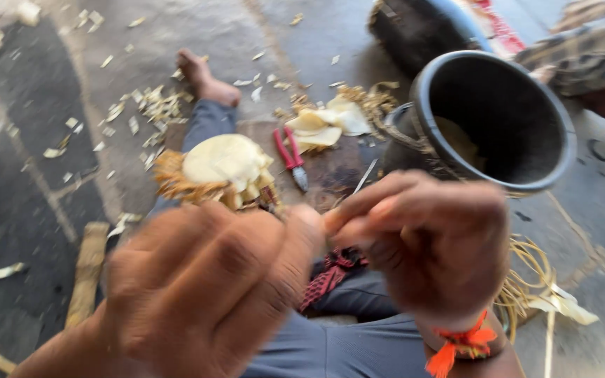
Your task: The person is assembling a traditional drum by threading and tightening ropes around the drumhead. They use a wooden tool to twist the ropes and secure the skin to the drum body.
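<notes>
The 2 hands meet close under the camera, both blurred. The left hand point(204, 294) is curled, fingers bunched together with the thumb pushed forward; the right hand point(428, 245), with an orange thread band and tassel point(460, 346) at its wrist, has its fingers folded in and its fingertips point(348, 213) pressed against the left thumb. They look pinched on something thin between them, possibly a strip of fibre, but the blur hides it and I cannot tell what is gripped, if anything.

Just beyond the fingertips, on a dark flat board point(330, 171) over the person's grey-trousered legs, lie the red-handled pliers point(290, 157), within reach. Left of them and beyond the left knuckles sits a pale round woven disc with a frayed straw-coloured fringe point(222, 164). Beyond the right knuckles a large black round-mouthed pot point(495, 119) leans with its mouth toward the camera. Pale cut shavings point(148, 105) litter the grey floor point(29, 175), and loose coiled yellow strips point(533, 280) lie to the right of the right wrist.
</notes>
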